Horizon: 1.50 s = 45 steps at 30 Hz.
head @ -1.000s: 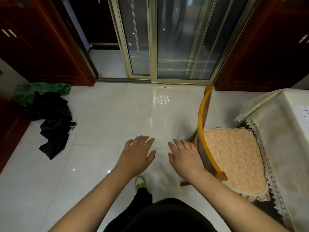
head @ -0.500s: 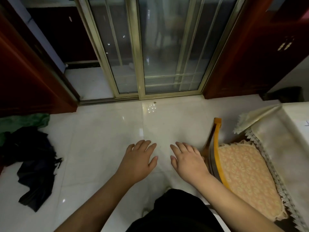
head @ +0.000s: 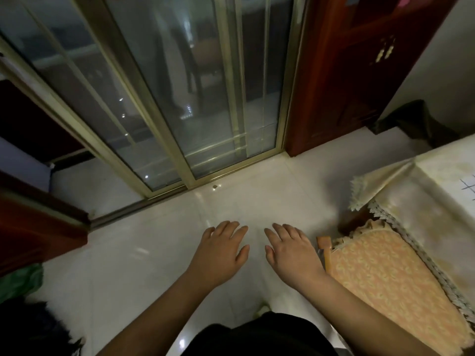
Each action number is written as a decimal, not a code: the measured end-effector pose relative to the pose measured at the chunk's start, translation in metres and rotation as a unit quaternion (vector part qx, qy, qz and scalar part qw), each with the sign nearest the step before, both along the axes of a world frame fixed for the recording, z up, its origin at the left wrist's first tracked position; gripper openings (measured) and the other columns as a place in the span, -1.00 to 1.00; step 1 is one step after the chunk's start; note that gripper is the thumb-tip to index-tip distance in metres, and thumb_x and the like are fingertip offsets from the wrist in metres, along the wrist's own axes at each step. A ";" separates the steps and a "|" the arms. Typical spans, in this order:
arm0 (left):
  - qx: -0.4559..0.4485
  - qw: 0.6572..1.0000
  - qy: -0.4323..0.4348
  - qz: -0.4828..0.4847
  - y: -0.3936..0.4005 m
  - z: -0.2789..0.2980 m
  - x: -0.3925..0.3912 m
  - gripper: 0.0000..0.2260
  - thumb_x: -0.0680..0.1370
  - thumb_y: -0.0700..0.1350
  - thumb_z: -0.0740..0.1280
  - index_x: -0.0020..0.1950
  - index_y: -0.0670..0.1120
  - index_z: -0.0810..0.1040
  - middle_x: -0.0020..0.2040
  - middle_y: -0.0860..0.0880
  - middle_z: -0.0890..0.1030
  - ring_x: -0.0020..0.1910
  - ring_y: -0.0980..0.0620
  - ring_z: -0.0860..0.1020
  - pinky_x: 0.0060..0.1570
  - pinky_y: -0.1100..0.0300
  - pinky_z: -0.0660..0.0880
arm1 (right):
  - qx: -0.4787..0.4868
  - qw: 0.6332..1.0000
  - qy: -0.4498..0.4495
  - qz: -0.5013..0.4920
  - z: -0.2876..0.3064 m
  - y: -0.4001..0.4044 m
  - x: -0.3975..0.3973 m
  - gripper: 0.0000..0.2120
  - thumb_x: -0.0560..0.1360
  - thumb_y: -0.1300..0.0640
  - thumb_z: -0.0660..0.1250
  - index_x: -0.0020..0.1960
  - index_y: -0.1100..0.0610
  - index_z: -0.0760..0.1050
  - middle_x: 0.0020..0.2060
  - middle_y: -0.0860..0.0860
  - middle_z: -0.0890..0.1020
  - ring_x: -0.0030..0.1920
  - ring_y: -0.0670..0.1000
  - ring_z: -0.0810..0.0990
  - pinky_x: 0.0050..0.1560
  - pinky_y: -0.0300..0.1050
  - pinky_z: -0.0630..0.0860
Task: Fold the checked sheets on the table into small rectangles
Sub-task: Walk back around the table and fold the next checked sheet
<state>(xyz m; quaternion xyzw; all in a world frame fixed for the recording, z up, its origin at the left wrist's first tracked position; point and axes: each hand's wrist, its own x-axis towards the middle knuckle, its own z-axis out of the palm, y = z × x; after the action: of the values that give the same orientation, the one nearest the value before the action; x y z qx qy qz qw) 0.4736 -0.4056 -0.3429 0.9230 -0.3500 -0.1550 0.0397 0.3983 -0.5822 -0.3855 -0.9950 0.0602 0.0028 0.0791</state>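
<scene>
A corner of a white checked sheet (head: 468,185) with dark grid lines peeks in at the right edge, lying on the table (head: 416,191) under a cream lace-trimmed cloth. My left hand (head: 221,249) and my right hand (head: 290,249) hover side by side, palms down, over the pale floor tiles, fingers straight and holding nothing. Both hands are well to the left of the table and touch nothing.
A wooden chair (head: 324,246) with an orange patterned cushion (head: 390,283) stands tucked against the table, just right of my right hand. Sliding glass doors (head: 195,98) lie ahead, red-brown cabinets (head: 344,73) on either side. Dark and green cloth (head: 23,304) lies at bottom left.
The view has swung up and to the left toward the glass doors; the chair and table have slid to the right edge. My hands keep the same flat, empty pose.
</scene>
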 end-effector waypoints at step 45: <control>-0.001 0.879 -0.019 -0.476 -0.481 -0.015 0.387 -0.41 0.52 0.18 -0.10 0.47 0.00 0.33 0.43 -0.02 0.40 0.44 -0.03 0.31 0.35 -0.06 0.28 | 0.014 0.883 0.029 -0.468 -0.008 -0.333 0.270 -0.54 0.48 -0.09 0.07 0.15 0.09 0.61 0.05 0.06 0.67 0.08 0.13 0.65 0.06 0.08 0.59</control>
<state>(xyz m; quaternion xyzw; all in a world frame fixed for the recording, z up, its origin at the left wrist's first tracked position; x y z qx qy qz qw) 0.8609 -0.8868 -0.3580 0.6475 -0.7482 -0.1377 -0.0443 0.6682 -0.9149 -0.3936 -0.8497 0.5207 -0.0045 0.0829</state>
